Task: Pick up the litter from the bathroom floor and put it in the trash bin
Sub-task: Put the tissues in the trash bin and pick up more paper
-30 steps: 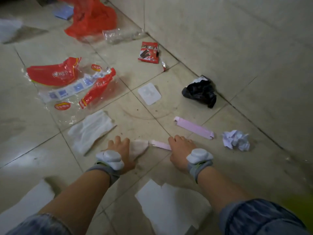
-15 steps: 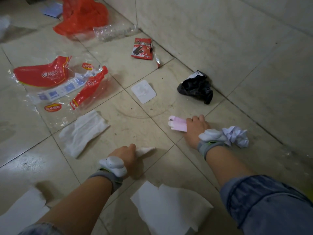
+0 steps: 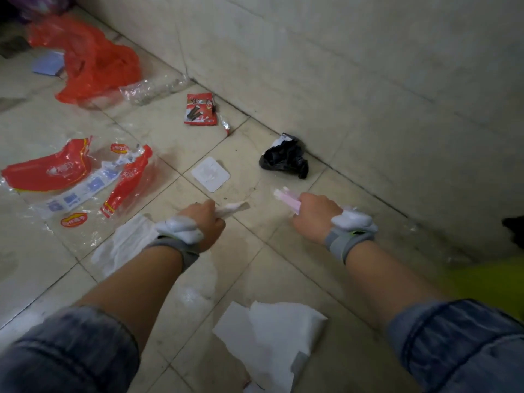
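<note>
Both hands up off the floor tiles (image 3: pixel 175 129), fists closed. Left hand (image 3: pixel 205 224) is clenched around a crumpled white scrap (image 3: pixel 234 208) that sticks out past the knuckles toward the wall. Right hand (image 3: pixel 314 215) is clenched around a folded pink strip (image 3: pixel 287 197), its end poking out on the thumb side. The two hands are apart, bare tile between them.

Litter on the floor: white tissue (image 3: pixel 122 245) just beside the left wrist and partly hidden under it; torn white paper (image 3: pixel 269 338) close to the person, between the forearms; small white square pad (image 3: pixel 210 174) ahead of the hands, on a tile joint; black crumpled bag (image 3: pixel 285 160) near the foot of the wall (image 3: pixel 368 80); red snack wrapper (image 3: pixel 200 109) further along the wall edge; clear film (image 3: pixel 153 89) beside a red plastic bag (image 3: pixel 93 61) at far left; big clear-and-red packaging (image 3: pixel 73 177) spread flat on the left.

Open room: bare tile right of the right hand up to the wall edge, and between the pad and the snack wrapper. Left side is crowded. Trash bin can't be made out; a blurred yellow-green patch (image 3: pixel 487 282) sits at the right edge, can't tell what it is.
</note>
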`<state>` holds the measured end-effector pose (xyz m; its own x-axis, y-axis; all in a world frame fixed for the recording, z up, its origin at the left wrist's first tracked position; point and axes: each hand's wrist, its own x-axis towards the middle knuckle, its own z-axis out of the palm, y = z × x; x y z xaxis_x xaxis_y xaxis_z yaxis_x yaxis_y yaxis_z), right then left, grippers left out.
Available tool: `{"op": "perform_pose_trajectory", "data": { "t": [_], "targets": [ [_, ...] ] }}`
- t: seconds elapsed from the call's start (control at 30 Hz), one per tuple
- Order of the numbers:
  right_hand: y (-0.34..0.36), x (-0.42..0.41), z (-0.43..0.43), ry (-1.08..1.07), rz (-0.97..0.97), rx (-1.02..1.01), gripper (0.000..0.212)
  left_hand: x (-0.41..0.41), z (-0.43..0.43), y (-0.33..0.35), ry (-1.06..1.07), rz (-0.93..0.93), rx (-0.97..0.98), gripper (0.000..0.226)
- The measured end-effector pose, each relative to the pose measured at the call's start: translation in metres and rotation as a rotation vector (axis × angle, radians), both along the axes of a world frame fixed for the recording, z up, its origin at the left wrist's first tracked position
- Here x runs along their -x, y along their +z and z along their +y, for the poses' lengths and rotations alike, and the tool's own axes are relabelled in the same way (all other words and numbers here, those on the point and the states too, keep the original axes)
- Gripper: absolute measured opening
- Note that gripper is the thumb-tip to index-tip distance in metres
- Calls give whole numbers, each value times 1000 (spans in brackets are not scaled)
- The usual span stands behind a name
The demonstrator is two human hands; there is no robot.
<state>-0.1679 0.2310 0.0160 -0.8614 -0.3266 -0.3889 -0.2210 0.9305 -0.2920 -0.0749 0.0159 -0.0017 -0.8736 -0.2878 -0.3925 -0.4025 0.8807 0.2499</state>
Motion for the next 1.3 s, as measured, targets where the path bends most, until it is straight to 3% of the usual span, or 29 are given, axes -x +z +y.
{"op": "perform_pose_trajectory", "data": {
  "t": [0.13,0.2,0.37,0.5,0.63,0.73,0.87,1.1,1.3],
  "targets": [
    [81,-5,33,-230,-43,140,8,50,52,64,-68,80,-103,24],
    [120,-10,56,-321,-32,170,7,61,92,90,-89,133,-230,23],
    [196,-43,131,-473,25,85,15,62,185,138,-210,63,-392,30],
    [221,-80,195,-607,75,-7,7,44,255,171,-192,57,-648,37],
    [223,-117,246,-725,77,-84,22,21,311,189,-270,56,-734,43],
    [212,-145,275,-753,56,-131,25,4,343,192,-321,16,-760,43],
    [192,-171,296,-746,63,-216,33,-11,366,194,-219,-85,-865,44],
    [175,-194,309,-647,320,-372,40,-9,383,202,-129,-107,-861,47],
    [184,-193,316,-484,327,-355,30,-9,386,214,-127,-120,-896,49]
  ]
}}
